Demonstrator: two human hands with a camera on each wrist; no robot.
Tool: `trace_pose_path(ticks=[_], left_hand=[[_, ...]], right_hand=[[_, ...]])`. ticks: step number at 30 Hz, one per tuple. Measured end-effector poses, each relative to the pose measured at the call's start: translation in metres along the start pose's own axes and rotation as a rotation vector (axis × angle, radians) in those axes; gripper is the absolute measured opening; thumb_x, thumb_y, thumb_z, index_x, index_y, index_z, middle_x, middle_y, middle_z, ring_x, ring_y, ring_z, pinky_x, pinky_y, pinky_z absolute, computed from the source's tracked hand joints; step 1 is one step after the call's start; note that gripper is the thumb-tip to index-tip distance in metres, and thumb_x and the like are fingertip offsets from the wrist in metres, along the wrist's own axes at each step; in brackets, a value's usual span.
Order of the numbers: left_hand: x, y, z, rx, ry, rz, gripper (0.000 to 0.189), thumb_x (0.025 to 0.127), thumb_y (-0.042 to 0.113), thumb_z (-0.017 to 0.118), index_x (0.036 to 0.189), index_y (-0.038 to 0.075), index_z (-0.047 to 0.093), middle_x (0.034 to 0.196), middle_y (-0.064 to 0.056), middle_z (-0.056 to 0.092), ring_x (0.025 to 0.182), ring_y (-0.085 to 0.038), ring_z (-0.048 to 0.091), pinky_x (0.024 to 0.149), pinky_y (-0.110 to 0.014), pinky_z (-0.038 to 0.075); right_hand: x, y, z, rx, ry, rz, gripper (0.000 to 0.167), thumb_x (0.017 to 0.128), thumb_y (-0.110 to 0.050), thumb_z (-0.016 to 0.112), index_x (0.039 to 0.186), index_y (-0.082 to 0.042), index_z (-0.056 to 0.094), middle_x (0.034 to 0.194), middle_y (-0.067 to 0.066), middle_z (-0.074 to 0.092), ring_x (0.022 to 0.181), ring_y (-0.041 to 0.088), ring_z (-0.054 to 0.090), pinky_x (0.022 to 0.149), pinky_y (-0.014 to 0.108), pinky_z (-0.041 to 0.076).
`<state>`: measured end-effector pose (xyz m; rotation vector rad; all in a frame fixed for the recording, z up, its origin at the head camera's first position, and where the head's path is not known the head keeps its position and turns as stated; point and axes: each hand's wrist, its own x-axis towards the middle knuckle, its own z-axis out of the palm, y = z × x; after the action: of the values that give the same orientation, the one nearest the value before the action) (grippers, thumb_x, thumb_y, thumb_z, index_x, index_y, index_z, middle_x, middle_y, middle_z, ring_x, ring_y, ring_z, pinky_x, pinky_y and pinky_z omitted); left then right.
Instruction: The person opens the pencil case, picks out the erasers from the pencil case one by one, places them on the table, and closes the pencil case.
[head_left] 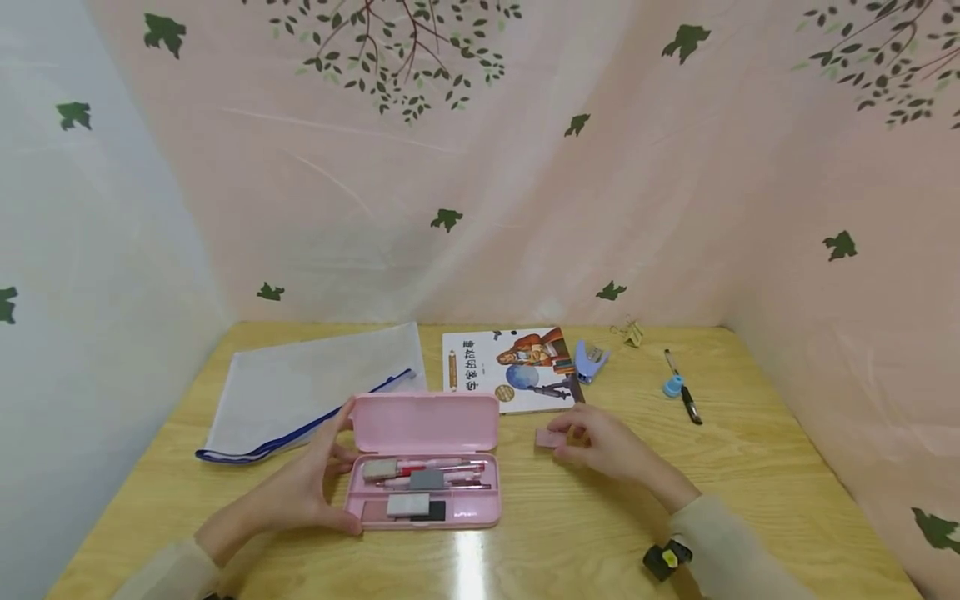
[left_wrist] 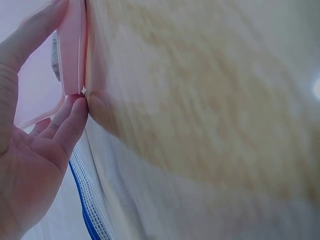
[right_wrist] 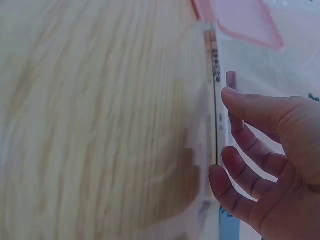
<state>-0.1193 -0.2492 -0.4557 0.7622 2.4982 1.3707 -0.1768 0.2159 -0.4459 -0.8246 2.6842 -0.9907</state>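
An open pink pencil case lies on the table with its lid tilted back. Inside are several pens and, among them, small blocks that look like erasers, one white and one dark grey. My left hand holds the case by its left end, thumb at the front corner and fingers behind. To the right of the case, my right hand pinches a small pink eraser between thumb and fingers. In the right wrist view the thumb partly hides that eraser.
Behind the case are a white zip pouch with a blue edge and a picture book. Farther right stand a light blue stapler-like thing, a gold binder clip, a small blue object and a black pen.
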Motion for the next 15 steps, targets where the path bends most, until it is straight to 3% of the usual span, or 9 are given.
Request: trace_pose_path(ticks=[4, 15], left_hand=[[-0.004, -0.001, -0.003, -0.01, 0.002, -0.016, 0.149, 0.063, 0.034, 0.099, 0.162, 0.033, -0.012, 0.156, -0.01, 0.023, 0.12, -0.022, 0.058, 0.104, -0.033, 0.051], [0.001, -0.005, -0.007, 0.011, -0.009, 0.067, 0.147, 0.065, 0.035, 0.098, 0.162, 0.028, -0.011, 0.155, -0.015, 0.023, 0.12, -0.027, 0.059, 0.103, -0.041, 0.052]], right_hand=[[0.001, 0.008, -0.002, 0.025, -0.018, 0.019, 0.03, 0.09, -0.015, 0.078, 0.119, -0.013, 0.073, 0.102, -0.005, 0.064, 0.084, 0.015, 0.055, 0.069, 0.025, 0.052], [0.004, 0.017, -0.005, 0.014, -0.024, 0.023, 0.028, 0.091, -0.014, 0.077, 0.119, -0.009, 0.073, 0.099, -0.004, 0.063, 0.079, 0.013, 0.053, 0.063, 0.024, 0.049]])
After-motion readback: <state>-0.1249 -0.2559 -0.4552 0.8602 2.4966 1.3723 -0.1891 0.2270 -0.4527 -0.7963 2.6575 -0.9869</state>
